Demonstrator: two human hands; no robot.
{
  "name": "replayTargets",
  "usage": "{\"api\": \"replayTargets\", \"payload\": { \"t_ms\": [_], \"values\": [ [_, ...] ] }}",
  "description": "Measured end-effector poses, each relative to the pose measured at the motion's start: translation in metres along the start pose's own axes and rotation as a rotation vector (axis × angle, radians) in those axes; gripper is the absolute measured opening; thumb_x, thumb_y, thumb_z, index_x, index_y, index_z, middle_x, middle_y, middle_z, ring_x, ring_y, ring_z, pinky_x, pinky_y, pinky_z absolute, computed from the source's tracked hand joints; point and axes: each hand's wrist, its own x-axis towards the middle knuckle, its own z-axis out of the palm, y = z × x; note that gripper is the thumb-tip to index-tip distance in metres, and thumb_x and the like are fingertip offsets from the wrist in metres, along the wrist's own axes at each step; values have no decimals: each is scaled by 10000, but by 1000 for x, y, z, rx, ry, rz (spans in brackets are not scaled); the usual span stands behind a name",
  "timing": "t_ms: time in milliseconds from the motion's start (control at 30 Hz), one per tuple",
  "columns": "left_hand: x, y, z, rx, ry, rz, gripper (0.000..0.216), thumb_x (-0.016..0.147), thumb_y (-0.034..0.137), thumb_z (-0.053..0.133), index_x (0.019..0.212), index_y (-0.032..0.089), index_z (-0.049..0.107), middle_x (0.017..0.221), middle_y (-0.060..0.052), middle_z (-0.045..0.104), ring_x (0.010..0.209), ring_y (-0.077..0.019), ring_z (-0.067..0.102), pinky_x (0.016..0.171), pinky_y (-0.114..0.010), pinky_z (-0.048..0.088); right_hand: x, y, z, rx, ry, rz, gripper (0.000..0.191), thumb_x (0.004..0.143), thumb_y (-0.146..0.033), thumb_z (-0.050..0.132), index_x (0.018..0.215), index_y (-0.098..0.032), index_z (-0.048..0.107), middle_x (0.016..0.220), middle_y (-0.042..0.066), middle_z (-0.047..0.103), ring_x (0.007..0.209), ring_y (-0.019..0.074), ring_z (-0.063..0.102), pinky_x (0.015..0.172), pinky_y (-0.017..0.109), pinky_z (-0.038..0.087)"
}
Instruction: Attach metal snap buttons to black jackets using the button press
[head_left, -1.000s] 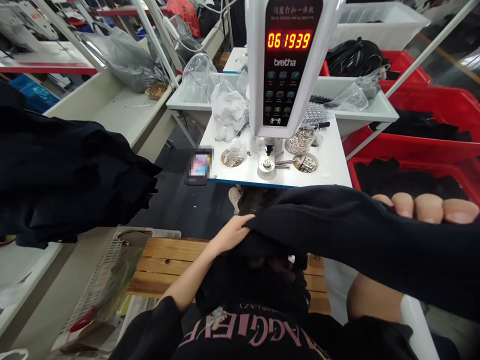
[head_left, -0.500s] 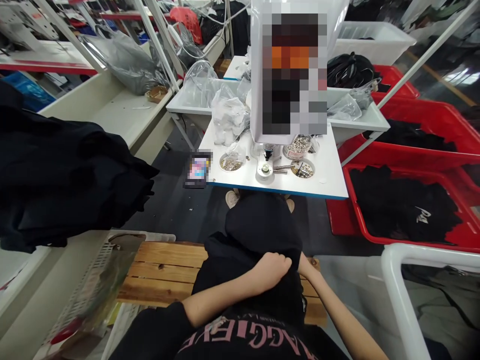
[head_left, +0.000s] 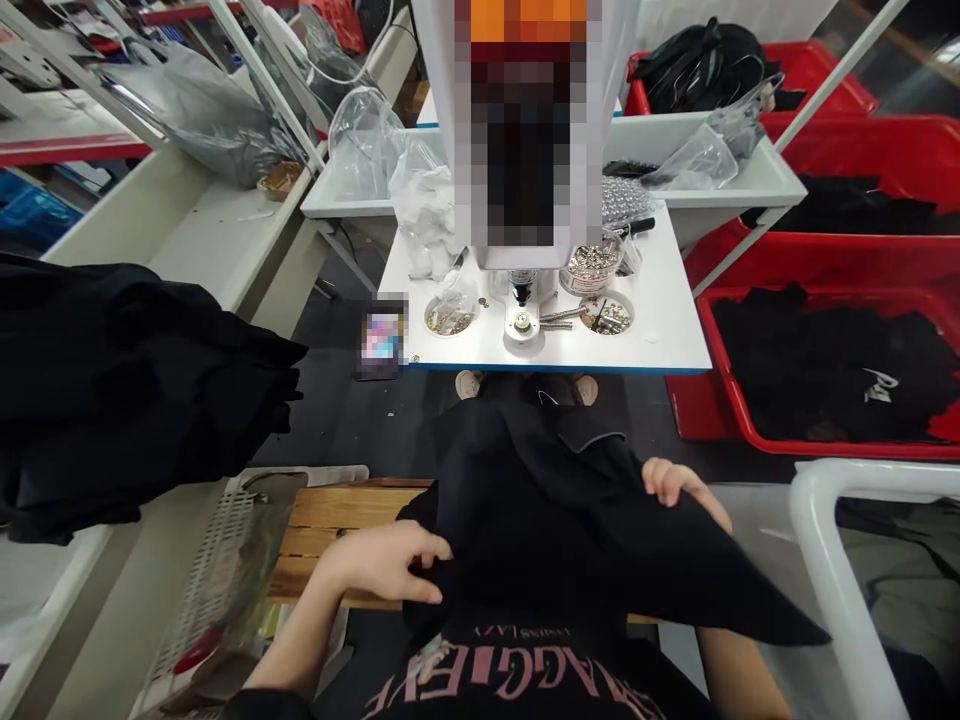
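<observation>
A black garment (head_left: 540, 510) lies spread over my lap, its right side pulled out into a long flap. My right hand (head_left: 682, 485) grips the flap's upper edge, fingers folded over the cloth and the forearm partly hidden beneath it. At the garment's left edge is my left hand (head_left: 394, 562), thumb and forefinger apart, fingertips against or just beside the cloth. In front of my knees stands a white table (head_left: 660, 340) with a snap-press machine (head_left: 523, 325). Its upper body is blurred out.
Dark cloth pieces (head_left: 135, 390) hang over a trough at the left. Red bins (head_left: 739, 400) with black garments stand at the right, near a white tubular frame (head_left: 814, 510). Metal fasteners fill a round tub (head_left: 592, 265) and table recesses. I sit on a wooden bench (head_left: 337, 510).
My hands have moved apart, the left to the left, the right outward and up. The bunched garment is now spread wide over my lap. The view has shifted slightly.
</observation>
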Motion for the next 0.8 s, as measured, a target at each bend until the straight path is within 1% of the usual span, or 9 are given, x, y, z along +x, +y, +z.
{"api": "replayTargets", "payload": {
  "t_ms": [100, 200, 300, 367, 467, 533, 567, 700, 800],
  "values": [
    [24, 23, -25, -35, 397, 45, 311, 874, 372, 510, 1143, 234, 582, 1035, -21, 649, 950, -178, 597, 842, -272, 439, -6, -19, 41, 136, -191, -25, 423, 883, -500, 372, 619, -220, 546, 632, 45, 518, 666, 197, 509, 644, 354, 413],
    [76, 51, -42, 5, 839, 109, 339, 946, 359, 373, 1217, 219, 522, 1117, -53, 623, 1058, -187, 554, 937, -329, 408, -9, -35, 84, 87, -490, 75, 253, 863, -261, 406, 711, -189, 595, 775, 54, 582, 815, 197, 543, 771, 353, 429],
    [143, 58, -30, 209, 772, 286, 519, 863, 436, 534, 1302, 172, 447, 1269, -114, 542, 1190, -271, 464, 999, -423, 358, -6, -40, 96, -30, -635, 148, 237, 804, -105, 400, 786, -189, 621, 839, 41, 613, 874, 179, 551, 846, 338, 423],
    [180, 49, -9, 226, 657, 305, 559, 884, 436, 499, 1350, 149, 383, 1328, -135, 499, 1225, -277, 444, 1009, -446, 350, -2, -33, 85, -62, -587, 183, 263, 823, -108, 389, 833, -198, 636, 873, 36, 627, 882, 169, 561, 854, 325, 428],
    [210, 28, 19, 160, 578, 298, 524, 935, 396, 400, 1375, 119, 329, 1389, -153, 435, 1289, -249, 393, 1057, -436, 313, 6, -6, 56, -140, -161, 286, 236, 881, -248, 397, 905, -206, 628, 989, 58, 620, 932, 181, 559, 779, 296, 458],
    [212, 20, 30, 116, 617, 314, 545, 940, 408, 382, 1393, 119, 290, 1426, -151, 385, 1324, -236, 345, 1080, -422, 294, 12, 19, 42, -216, 149, 430, 233, 861, -370, 462, 943, -204, 604, 959, 61, 614, 874, 182, 564, 687, 275, 464],
    [210, 18, 34, 99, 664, 313, 577, 931, 434, 394, 1399, 119, 273, 1433, -153, 371, 1330, -239, 331, 1083, -422, 290, 15, 32, 38, -209, 210, 540, 268, 839, -422, 491, 951, -200, 591, 886, 50, 614, 790, 171, 569, 628, 263, 457],
    [195, 20, 43, 96, 814, 236, 871, 746, 644, 573, 1368, 91, 316, 1345, -197, 445, 1248, -329, 404, 1038, -488, 320, 27, 66, 48, 132, 13, 948, 415, 823, -567, 451, 924, -179, 557, 684, 9, 582, 536, 112, 537, 468, 218, 399],
    [194, 18, 50, 112, 791, 219, 892, 617, 685, 663, 1257, 102, 450, 1242, -189, 526, 1151, -358, 472, 1004, -511, 331, 36, 73, 68, 137, -117, 980, 386, 844, -534, 415, 867, -168, 535, 656, 19, 587, 494, 107, 534, 431, 212, 372]
  ]
}}
